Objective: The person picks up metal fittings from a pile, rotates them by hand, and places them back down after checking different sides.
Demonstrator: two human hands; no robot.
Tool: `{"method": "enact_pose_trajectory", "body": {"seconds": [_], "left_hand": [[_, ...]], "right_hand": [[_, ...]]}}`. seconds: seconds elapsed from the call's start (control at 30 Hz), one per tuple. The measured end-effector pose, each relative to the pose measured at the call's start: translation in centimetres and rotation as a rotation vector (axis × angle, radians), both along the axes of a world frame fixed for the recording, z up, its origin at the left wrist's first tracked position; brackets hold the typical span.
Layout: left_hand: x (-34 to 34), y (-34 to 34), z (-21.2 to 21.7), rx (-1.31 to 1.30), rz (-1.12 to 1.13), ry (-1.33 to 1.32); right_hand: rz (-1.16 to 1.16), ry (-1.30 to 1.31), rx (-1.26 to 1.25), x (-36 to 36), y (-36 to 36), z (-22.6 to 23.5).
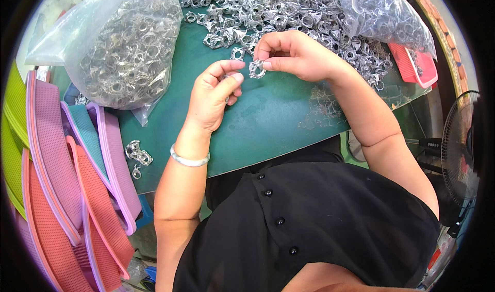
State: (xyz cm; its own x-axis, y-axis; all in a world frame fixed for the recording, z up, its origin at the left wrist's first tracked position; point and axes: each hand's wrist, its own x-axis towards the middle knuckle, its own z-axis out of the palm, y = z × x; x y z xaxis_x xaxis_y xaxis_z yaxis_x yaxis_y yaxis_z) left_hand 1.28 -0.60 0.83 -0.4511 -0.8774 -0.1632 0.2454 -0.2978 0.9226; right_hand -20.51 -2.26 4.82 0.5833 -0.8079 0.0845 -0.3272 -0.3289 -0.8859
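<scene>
My right hand (pixel 301 57) pinches a small silver metal casting (pixel 257 70) with a round opening, between thumb and fingers, above the green table. My left hand (pixel 214 91) is just to its left, thumb and fingers curled together. A glint of metal shows at its lower fingers, but what it holds is mostly hidden. Just beyond the left fingertips is another silver casting (pixel 237 54); whether it touches the hand I cannot tell. A large heap of similar castings (pixel 289 8) covers the far part of the table.
A clear plastic bag of castings (pixel 129 55) stands at the far left, another bag (pixel 386 13) at the far right above a pink basket (pixel 412 65). Loose castings (pixel 138 154) lie near the left edge. Stacked coloured baskets (pixel 56 153) crowd the left; a fan (pixel 459 153) stands right.
</scene>
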Motion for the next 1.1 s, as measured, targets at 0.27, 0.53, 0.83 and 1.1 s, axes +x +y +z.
{"method": "enact_pose_trajectory", "body": {"seconds": [0.27, 0.53, 0.83, 1.1], "left_hand": [[-1.1, 0.9, 0.6, -0.248, 0.012, -0.098], [-1.0, 0.9, 0.6, -0.157, 0.037, -0.084], [-0.8, 0.8, 0.7, -0.131, 0.02, -0.061], [-1.0, 0.7, 0.6, -0.143, 0.055, -0.074]], "right_hand": [[-0.086, -0.251, 0.256, 1.3, 0.3, -0.5], [-0.095, -0.404, 0.302, 1.5, 0.5, -0.4], [-0.081, -0.441, 0.267, 1.4, 0.4, -0.6], [-0.053, -0.455, 0.195, 1.3, 0.2, -1.3]]}}
